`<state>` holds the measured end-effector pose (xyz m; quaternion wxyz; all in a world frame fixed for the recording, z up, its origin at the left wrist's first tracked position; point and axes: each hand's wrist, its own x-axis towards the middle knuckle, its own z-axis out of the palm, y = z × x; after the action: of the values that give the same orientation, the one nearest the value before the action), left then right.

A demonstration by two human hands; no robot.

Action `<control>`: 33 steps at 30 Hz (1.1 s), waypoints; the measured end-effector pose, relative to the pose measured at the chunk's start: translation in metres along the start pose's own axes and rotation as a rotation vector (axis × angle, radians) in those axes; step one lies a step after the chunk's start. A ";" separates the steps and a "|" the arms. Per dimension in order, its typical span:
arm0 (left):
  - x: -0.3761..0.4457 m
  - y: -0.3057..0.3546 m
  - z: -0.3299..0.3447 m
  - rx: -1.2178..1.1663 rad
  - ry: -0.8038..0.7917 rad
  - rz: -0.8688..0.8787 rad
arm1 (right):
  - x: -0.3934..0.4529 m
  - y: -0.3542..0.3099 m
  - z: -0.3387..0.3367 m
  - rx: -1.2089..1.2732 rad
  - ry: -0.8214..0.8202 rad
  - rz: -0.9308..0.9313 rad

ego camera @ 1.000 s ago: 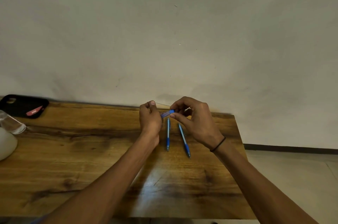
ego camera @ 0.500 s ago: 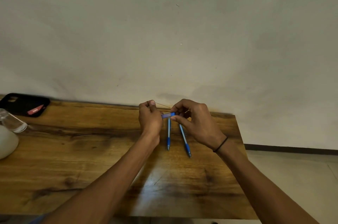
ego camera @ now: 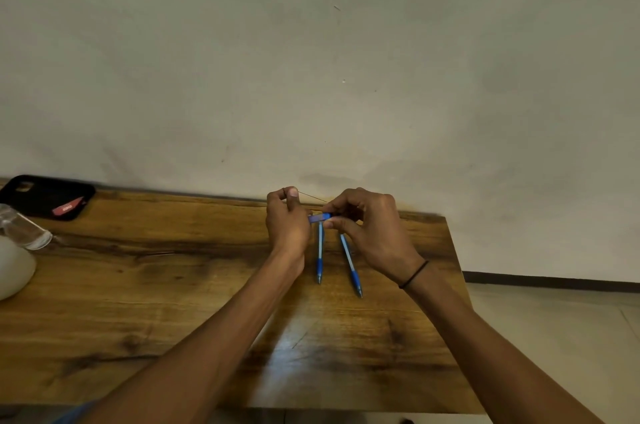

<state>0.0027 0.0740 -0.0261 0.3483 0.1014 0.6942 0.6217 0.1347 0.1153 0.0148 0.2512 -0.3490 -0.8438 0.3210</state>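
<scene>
1. The blue piece [ego camera: 320, 217] is in the air above the table [ego camera: 173, 285], between the two hands. Its long axis lies across, from left to right.
2. The right hand [ego camera: 370, 233] pinches the right end of the blue piece between thumb and forefinger. The other fingers are curled.
3. The left hand [ego camera: 287, 226] is curled closed. Its thumb and forefinger pinch a thin strand [ego camera: 311, 196], which runs tight toward the right hand. The left end of the blue piece touches this hand; whether the hand also grips it, I cannot tell.
4. Both hands are equally near, so I judge the next move is a fine one between the fingertips, along the axis of the piece.
5. Just under the hands lie the left pen [ego camera: 319, 257] and the right pen [ego camera: 350, 264], tips toward the person, apart from each other. They could be knocked if the hands go down.
6. A black case [ego camera: 48, 197] and a glass [ego camera: 24, 229] are far to the left.
</scene>
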 end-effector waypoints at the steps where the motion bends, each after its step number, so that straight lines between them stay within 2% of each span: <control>1: 0.000 0.001 0.000 -0.005 -0.001 -0.003 | 0.000 -0.001 0.000 0.007 0.002 -0.004; 9: -0.006 0.004 0.000 -0.053 -0.086 -0.091 | -0.002 -0.006 0.002 0.180 0.050 0.018; 19: 0.009 -0.007 -0.002 0.018 -0.046 -0.110 | 0.002 0.000 -0.005 0.284 0.185 0.057; 22: 0.010 -0.007 -0.002 0.010 -0.054 -0.118 | 0.005 0.007 -0.006 0.215 0.306 0.058; 24: 0.010 -0.006 -0.002 0.018 -0.056 -0.118 | 0.007 0.016 -0.009 0.092 0.320 0.051; 27: 0.009 -0.005 -0.004 0.003 -0.065 -0.112 | 0.007 0.036 -0.009 -0.157 0.234 0.065; 33: 0.008 -0.002 -0.006 -0.033 -0.076 -0.104 | 0.004 0.065 0.010 -0.488 0.036 0.170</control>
<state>-0.0065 0.0731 -0.0305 0.4080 0.0828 0.6744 0.6098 0.1535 0.1502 -0.0378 0.1466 -0.4744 -0.8595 0.1215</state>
